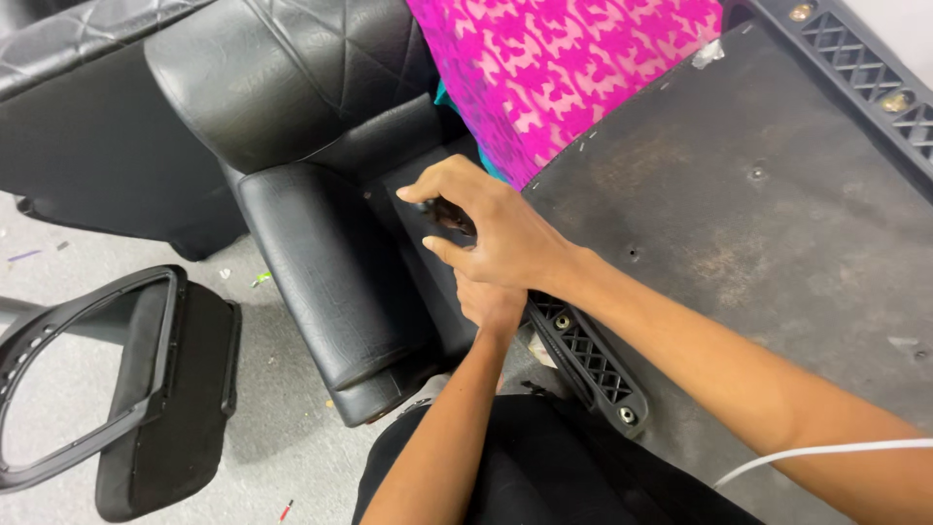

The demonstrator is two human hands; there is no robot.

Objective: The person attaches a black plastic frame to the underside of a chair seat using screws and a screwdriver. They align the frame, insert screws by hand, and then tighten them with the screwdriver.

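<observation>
A small dark object (449, 214), too hidden to identify, sits in the middle of the frame inside the right hand (491, 238), whose fingers are curled closed around it. Just below, the left hand (489, 303) is partly covered by the right one, so I cannot tell its grip. Both hands are over the black leather chair armrest (326, 277), beside the grey board (758, 194). A pink patterned cloth (554, 68) lies at upper centre, a black frame (87, 379) at lower left
</observation>
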